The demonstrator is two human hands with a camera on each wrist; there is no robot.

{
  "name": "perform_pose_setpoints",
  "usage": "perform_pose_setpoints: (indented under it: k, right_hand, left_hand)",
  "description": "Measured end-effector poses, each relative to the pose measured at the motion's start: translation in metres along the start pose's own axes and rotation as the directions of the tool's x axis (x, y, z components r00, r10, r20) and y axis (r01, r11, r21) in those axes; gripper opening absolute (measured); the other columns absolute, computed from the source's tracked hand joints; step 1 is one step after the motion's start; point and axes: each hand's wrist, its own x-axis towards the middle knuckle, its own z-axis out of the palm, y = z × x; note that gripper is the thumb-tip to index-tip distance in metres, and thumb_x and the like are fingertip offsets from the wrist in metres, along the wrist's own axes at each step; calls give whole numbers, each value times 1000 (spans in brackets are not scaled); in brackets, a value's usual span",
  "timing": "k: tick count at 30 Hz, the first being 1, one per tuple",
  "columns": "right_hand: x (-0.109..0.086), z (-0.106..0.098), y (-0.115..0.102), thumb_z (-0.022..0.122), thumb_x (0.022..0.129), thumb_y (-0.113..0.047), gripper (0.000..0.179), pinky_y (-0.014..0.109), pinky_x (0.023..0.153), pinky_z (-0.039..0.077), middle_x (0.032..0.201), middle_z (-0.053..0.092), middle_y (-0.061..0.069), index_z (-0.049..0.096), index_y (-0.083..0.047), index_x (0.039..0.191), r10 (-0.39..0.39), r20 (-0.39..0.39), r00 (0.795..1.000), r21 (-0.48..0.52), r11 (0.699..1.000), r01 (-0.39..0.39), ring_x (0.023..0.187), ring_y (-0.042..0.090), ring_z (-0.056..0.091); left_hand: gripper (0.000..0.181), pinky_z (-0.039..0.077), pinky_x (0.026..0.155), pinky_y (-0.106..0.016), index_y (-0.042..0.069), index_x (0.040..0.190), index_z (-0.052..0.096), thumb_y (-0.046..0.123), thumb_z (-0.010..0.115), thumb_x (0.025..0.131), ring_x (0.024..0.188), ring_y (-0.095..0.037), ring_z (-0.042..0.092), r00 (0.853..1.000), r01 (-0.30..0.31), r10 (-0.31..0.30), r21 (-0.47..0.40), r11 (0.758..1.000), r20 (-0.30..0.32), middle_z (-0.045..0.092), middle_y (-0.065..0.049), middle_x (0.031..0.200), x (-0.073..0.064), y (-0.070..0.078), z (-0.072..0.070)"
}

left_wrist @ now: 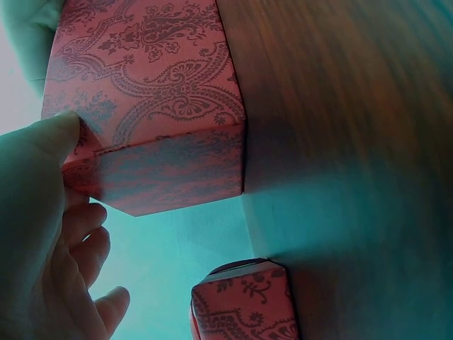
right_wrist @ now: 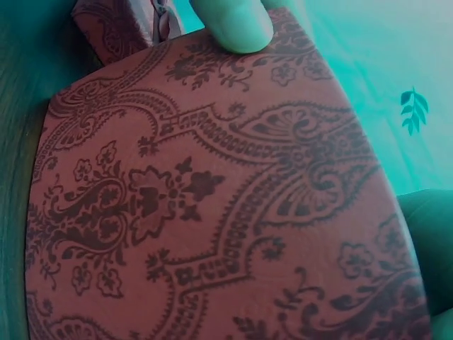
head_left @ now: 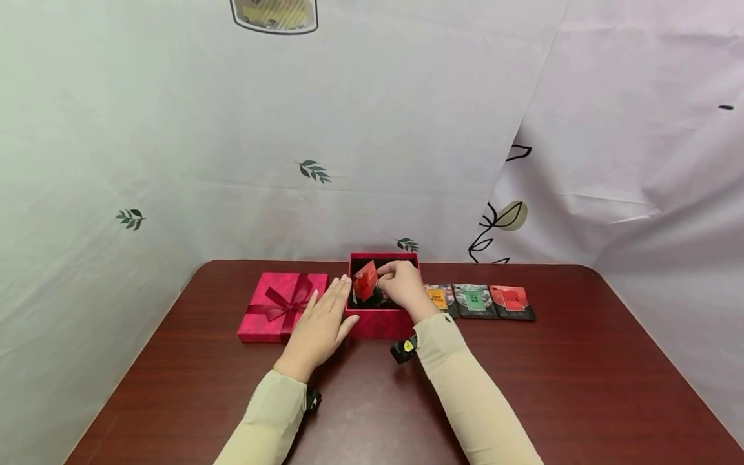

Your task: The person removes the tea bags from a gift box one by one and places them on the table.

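Observation:
A red patterned box (head_left: 380,323) stands uncovered at the back of the table, its inside dark. My left hand (head_left: 318,326) lies at its left front corner, fingers mostly straight. In the left wrist view the thumb touches the box's front (left_wrist: 156,78), and the other fingers spread beside the left wall. My right hand (head_left: 402,284) reaches over the front rim and pinches the right edge of a red-and-black sachet (head_left: 365,282), which stands tilted inside. Only part of the right hand (right_wrist: 433,241) shows past the box (right_wrist: 212,184) in the right wrist view.
A red lid (head_left: 267,290) with a dark ribbon bow lies left of the box. Right of it lie sachets in a row: one with an orange label (head_left: 440,297), a green one (head_left: 475,300) and a red one (head_left: 513,302). A white curtain (head_left: 372,129) hangs behind the table.

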Motion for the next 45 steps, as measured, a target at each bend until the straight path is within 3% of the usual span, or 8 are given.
perform_pose_setpoints:
  k: [10, 15, 23, 27, 32, 45]
  right_hand:
    - [-15, -14, -6, 68, 90, -9, 24, 36, 67, 59, 87, 75, 8, 74, -2, 112, -66, -106, 992, 35, 997, 70, 62, 17, 69]
    - [-23, -24, -4, 66, 88, -6, 21, 37, 68, 61, 87, 73, 10, 75, 0, 107, -64, -157, 986, 154, 984, 88, 65, 20, 69]
    - [-35, -45, 3, 63, 91, 0, 23, 28, 66, 60, 90, 69, 9, 69, 6, 112, -2, -143, 990, 422, 905, 62, 71, 13, 65]
    - [-42, -57, 8, 63, 92, 0, 24, 26, 67, 60, 85, 68, 4, 66, 9, 115, 14, -95, 995, 499, 866, 36, 71, 13, 64]
    - [-49, -72, 15, 63, 94, 0, 26, 27, 68, 60, 84, 69, 2, 62, 11, 117, 4, -42, 999, 541, 841, 19, 71, 11, 65]
    - [-66, -108, 36, 61, 95, -2, 31, 31, 76, 62, 94, 70, 5, 55, 13, 122, -29, 81, 996, 460, 888, -11, 76, 14, 68]
  left_hand:
    - [72, 23, 120, -57, 3, 158, 32, 37, 61, 102, 152, -28, 27, 1000, 1, -1, 4, 1000, -9, 33, -13, 163, 0, 0, 0]
    - [72, 22, 121, -57, 3, 158, 31, 37, 61, 102, 152, -29, 27, 1000, 2, -2, 5, 1000, -4, 32, -14, 163, 0, 1, 0]
    - [73, 24, 120, -58, 3, 159, 31, 37, 62, 101, 152, -30, 28, 1000, -8, 9, 11, 1000, -20, 33, -14, 163, 0, -1, 2]
    - [74, 24, 120, -58, 3, 159, 31, 38, 62, 101, 151, -31, 29, 1000, -4, 5, 13, 1000, -18, 33, -14, 163, 1, -1, 2]
    - [73, 24, 120, -58, 3, 158, 31, 37, 62, 101, 151, -31, 29, 1000, -6, 6, 14, 1000, -17, 33, -14, 163, 1, -1, 2]
    - [72, 24, 120, -57, 3, 159, 31, 36, 61, 102, 151, -30, 28, 1000, -5, 5, 12, 1000, -13, 33, -14, 163, 0, -1, 2]
